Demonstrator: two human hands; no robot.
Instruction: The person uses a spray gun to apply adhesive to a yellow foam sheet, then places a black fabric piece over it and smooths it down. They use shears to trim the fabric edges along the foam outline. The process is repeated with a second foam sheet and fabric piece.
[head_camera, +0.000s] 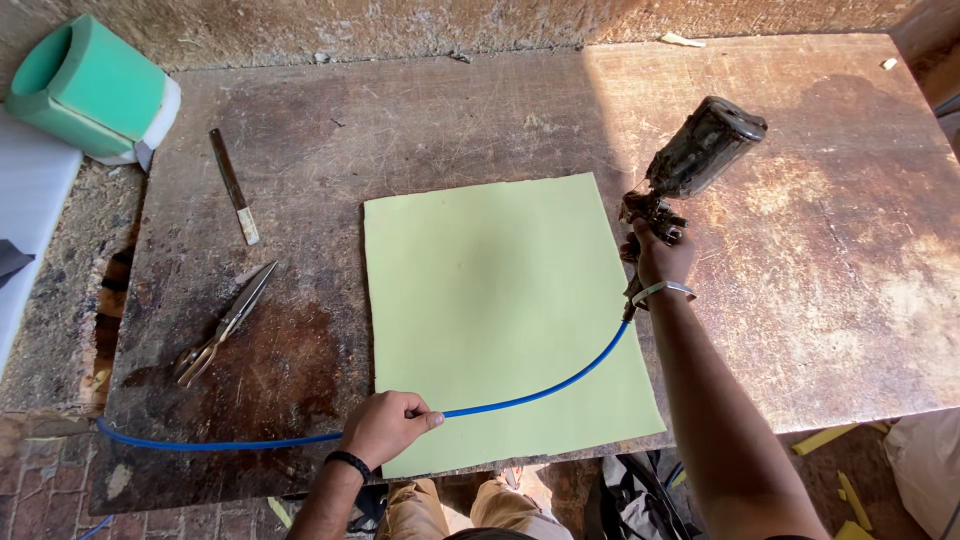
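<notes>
The right hand (662, 255) is clenched around the handle of a grimy spray gun (690, 165), held at the right edge of a pale yellow-green foam sheet (500, 310); the gun's cup tilts up and to the right. The left hand (385, 425) pinches the blue air hose (545, 390), which runs from the gun's base in a curve across the sheet's lower right corner, through the fingers, and off the left end of the tabletop (830, 230). The sheet lies flat, its near edge at the tabletop's front edge. Risks, as judged: the hose rests on the sheet, so a tug from either grip could drag or crease the sheet, or smear any wet coat; a slack loop may also snag the tabletop's corner. Well to the left lie metal shears (225, 325) and a narrow blade (233, 187), beyond the hose's reach unless it whips sideways. A green foam roll (95, 90) sits at the far left corner.
</notes>
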